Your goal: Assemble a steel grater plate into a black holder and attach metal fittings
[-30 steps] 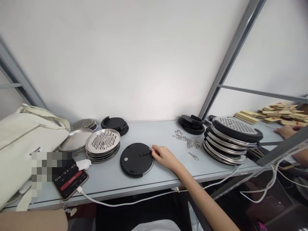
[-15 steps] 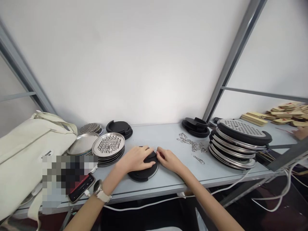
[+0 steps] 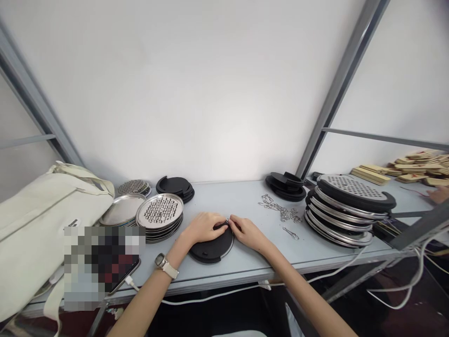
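Note:
A round black plastic disc (image 3: 212, 246) with a small raised knob lies flat on the grey table. My left hand (image 3: 205, 226) rests over its far edge, thumb and fingers closed at the rim. Opposite it, my right hand (image 3: 247, 232) pinches a tiny shiny metal piece (image 3: 228, 220) at the same rim, and the two sets of fingertips almost meet there. The piece looks like the wire clips (image 3: 279, 209) scattered to the right, but the fingers hide most of it. One more clip (image 3: 290, 233) lies apart, nearer to me.
On the left stand a stack of round metal graters (image 3: 159, 213), black discs (image 3: 174, 186), a cream bag (image 3: 42, 220) and a phone with a cable. To the right are black holders (image 3: 286, 185) and a tall grater stack (image 3: 347, 210). Another person's hand (image 3: 439, 194) shows at far right.
My left hand has shifted up and right across the disc, its thumb moving from the disc's middle to the rim beside my right fingertips. The right hand stays nearly still.

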A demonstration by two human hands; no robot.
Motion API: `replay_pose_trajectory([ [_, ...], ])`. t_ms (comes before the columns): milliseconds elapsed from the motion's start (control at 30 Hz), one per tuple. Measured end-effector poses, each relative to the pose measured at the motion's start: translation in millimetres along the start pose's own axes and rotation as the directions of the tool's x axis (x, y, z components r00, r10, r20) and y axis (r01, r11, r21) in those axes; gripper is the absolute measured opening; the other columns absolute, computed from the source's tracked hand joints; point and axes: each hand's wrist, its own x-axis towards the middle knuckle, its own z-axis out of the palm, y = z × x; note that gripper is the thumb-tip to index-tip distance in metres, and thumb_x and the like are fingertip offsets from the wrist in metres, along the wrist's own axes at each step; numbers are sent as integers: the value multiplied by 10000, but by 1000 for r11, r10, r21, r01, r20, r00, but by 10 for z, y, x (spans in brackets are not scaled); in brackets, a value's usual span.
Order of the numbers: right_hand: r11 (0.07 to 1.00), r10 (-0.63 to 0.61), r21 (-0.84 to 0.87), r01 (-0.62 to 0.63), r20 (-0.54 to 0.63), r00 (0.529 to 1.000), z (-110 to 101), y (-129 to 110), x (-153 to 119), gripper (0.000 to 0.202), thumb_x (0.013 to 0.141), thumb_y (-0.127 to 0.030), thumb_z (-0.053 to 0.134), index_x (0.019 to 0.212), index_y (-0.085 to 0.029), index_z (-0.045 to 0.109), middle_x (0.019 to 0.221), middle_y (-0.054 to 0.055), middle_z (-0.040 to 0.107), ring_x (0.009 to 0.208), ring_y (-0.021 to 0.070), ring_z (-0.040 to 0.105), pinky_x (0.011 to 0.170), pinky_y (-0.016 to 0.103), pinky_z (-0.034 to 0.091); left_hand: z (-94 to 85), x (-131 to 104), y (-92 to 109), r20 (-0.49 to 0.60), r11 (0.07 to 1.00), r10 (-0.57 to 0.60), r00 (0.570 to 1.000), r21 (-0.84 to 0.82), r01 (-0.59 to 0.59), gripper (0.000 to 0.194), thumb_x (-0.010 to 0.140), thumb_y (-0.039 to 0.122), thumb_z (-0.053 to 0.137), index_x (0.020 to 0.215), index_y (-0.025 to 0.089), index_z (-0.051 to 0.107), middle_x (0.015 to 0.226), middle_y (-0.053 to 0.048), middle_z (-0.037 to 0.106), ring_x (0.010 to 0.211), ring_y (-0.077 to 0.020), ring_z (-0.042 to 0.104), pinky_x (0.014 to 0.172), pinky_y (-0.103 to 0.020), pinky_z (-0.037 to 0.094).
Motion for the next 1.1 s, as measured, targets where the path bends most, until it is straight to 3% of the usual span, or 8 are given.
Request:
replay_pose_trajectory([
  [267, 1000, 9, 16, -9, -27, 1000, 16, 25, 17, 279, 928, -300, 322, 703, -192, 447, 591, -34, 481, 543, 102, 446, 542, 209, 271, 20, -7, -43, -31, 999, -13, 999, -31, 12, 319, 876, 411, 416, 661, 185, 482, 614, 12, 517, 536, -123, 433, 527, -262, 263],
  [367, 999, 22, 28, -21, -23, 1000, 7, 20, 21, 272, 927, -304, 324, 721, -191, 461, 601, -31, 495, 551, 105, 455, 544, 213, 273, 23, -13, -49, -36, 997, -41, 999, -62, 39, 238, 859, 423, 440, 875, 201, 525, 623, 24, 513, 544, -132, 455, 527, -250, 287],
  [467, 998, 30, 56, -29, -21, 999, -4, 10, 20, 269, 925, -313, 329, 726, -192, 463, 601, -32, 505, 550, 107, 460, 543, 217, 276, 15, -20, -44, -28, 994, -64, 998, -96, 62, 413, 846, 426, 462, 1201, 219, 418, 627, 38, 513, 558, -144, 490, 542, -243, 324],
  [533, 996, 33, 80, -31, -25, 999, -8, 3, 17, 274, 925, -320, 328, 726, -192, 466, 598, -31, 509, 548, 108, 460, 541, 220, 280, 6, -23, -37, -28, 994, -53, 998, -102, 50, 461, 853, 408, 457, 1276, 246, 373, 677, 28, 546, 599, -149, 519, 562, -243, 341],
  [733, 990, 37, 136, -30, -43, 998, -3, 9, 9, 298, 914, -364, 344, 689, -194, 441, 581, -37, 478, 533, 105, 425, 519, 219, 277, -6, -16, -23, -41, 993, -17, 999, -116, 12, 301, 865, 360, 457, 1143, 276, 533, 818, 10, 620, 708, -157, 565, 608, -248, 362],
  [1100, 981, 29, 194, -26, -11, 1000, 25, 54, -9, 85, 841, -244, 405, 766, -205, 401, 589, -66, 445, 523, 90, 411, 515, 207, 279, -6, -3, -28, -28, 991, -15, 1000, -130, 11, 263, 855, 353, 483, 1083, 258, 570, 816, 10, 630, 670, -151, 545, 609, -248, 358],
])
